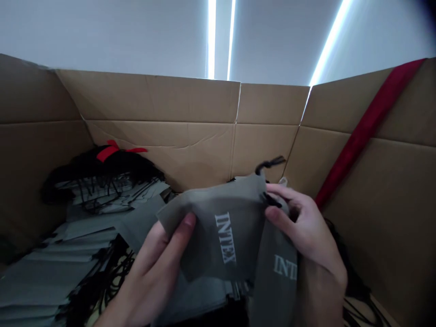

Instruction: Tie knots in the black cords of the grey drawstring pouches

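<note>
A grey drawstring bag (207, 231) printed INTEX is stretched sideways between my two hands. My left hand (163, 254) pinches its left end, thumb on top and fingers behind. At the other end, where a black cord sticks out, my right hand (303, 227) is closed, thumb and fingers pressed together. From that same hand hangs a second grey drawstring bag (275, 277), also with white lettering, partly cut off by the curl of the fabric. Both hands are above the piled bags.
Tall cardboard box walls (163, 100) surround the hands. Stacked grey bags (44, 277) with black cords lie at left; behind them a bundle of black cords (132, 165) is tied with a red strip (107, 152). A dark red band (368, 127) runs down the right wall.
</note>
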### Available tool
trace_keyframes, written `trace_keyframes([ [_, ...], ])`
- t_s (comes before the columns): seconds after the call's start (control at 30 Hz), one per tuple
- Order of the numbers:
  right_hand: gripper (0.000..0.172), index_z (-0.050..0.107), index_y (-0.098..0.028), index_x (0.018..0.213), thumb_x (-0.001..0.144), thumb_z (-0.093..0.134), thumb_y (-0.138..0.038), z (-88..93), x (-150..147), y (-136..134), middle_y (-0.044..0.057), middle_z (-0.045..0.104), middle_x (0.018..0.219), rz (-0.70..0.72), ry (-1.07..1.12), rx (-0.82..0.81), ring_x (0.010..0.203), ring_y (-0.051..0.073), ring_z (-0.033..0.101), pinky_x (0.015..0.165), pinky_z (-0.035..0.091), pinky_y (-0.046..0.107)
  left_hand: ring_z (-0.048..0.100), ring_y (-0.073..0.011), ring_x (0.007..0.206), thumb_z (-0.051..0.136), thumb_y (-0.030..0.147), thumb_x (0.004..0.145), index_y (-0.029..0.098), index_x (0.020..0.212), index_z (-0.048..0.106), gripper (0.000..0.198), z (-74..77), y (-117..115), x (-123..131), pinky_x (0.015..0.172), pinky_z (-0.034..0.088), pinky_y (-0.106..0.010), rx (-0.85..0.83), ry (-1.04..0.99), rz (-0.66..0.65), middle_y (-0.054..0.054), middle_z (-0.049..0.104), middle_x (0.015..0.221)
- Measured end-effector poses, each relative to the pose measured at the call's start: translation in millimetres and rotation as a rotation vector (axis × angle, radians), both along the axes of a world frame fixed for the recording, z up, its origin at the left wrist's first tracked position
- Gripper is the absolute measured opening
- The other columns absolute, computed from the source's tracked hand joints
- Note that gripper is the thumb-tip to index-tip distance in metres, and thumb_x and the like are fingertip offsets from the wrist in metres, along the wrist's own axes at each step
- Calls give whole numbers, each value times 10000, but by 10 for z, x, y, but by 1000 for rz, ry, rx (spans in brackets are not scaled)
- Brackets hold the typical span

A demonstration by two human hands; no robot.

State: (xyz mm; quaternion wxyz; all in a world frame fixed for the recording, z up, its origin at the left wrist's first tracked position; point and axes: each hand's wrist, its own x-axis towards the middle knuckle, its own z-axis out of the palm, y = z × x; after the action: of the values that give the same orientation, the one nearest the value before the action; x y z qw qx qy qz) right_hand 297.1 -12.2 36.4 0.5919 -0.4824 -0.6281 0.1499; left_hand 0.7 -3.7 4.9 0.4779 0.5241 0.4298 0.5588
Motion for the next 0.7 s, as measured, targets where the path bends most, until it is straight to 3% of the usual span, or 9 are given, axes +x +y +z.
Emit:
trace_keyframes([
  [0.1,371,823,-238,796,939,996,-534,-10,-60,48,-12,727,726,91,-59,-45,663,195,650,626,523,291,867,-529,1240,960,716,862,536,1313,958,485,-78,-89,-262,1005,750,-731,-49,101,-116,-38,939,1358],
  [0.17,318,846,-239,787,976,951,-472,-64,-59,2,-10,729,708,133,-98,-71,654,192,657,621,531,283,867,-569,1148,1037,697,710,528,1082,1000,410,-44,-117,-404,934,723,-751,-34,161,-296,-65,959,1202],
  [0.23,242,924,-262,871,928,995,-486,-134,-64,-80,13,821,784,109,-127,-82,718,231,745,657,589,302,860,-558,1041,914,815,792,464,965,1013,404,38,-105,-442,922,683,-763,-33,117,-389,-131,952,1083],
  [0.3,253,973,-303,957,861,1055,-522,-190,-102,-162,31,890,867,105,-171,-92,776,268,809,686,634,329,839,-488,888,868,858,855,424,1046,1024,500,111,-57,-363,798,672,-689,-24,78,-470,-171,934,1026],
  [0.37,233,974,-329,959,875,1047,-534,-213,-178,-215,26,892,851,192,-233,-139,745,263,808,672,636,335,824,-387,881,957,762,900,454,1315,978,518,131,4,-216,795,679,-568,-14,89,-454,-143,927,1087],
  [0.43,178,941,-321,904,957,974,-488,-211,-275,-225,7,850,780,349,-283,-226,659,224,751,623,598,318,809,-323,870,1012,643,917,513,1340,953,446,101,49,-67,831,680,-504,5,88,-510,-78,900,990],
  [0.57,279,857,-279,796,1044,873,-406,-191,-432,-162,-28,714,660,510,-301,-304,564,167,601,556,490,297,761,-282,849,993,451,954,470,1009,998,58,36,59,81,766,633,-435,73,80,-420,-36,844,903],
  [0.7,126,884,-270,895,1012,863,-311,-128,-459,-121,-5,835,798,416,-296,-219,676,188,745,645,574,302,729,-279,838,880,451,1051,411,909,984,181,99,56,61,769,612,-432,132,142,-309,-42,808,876],
])
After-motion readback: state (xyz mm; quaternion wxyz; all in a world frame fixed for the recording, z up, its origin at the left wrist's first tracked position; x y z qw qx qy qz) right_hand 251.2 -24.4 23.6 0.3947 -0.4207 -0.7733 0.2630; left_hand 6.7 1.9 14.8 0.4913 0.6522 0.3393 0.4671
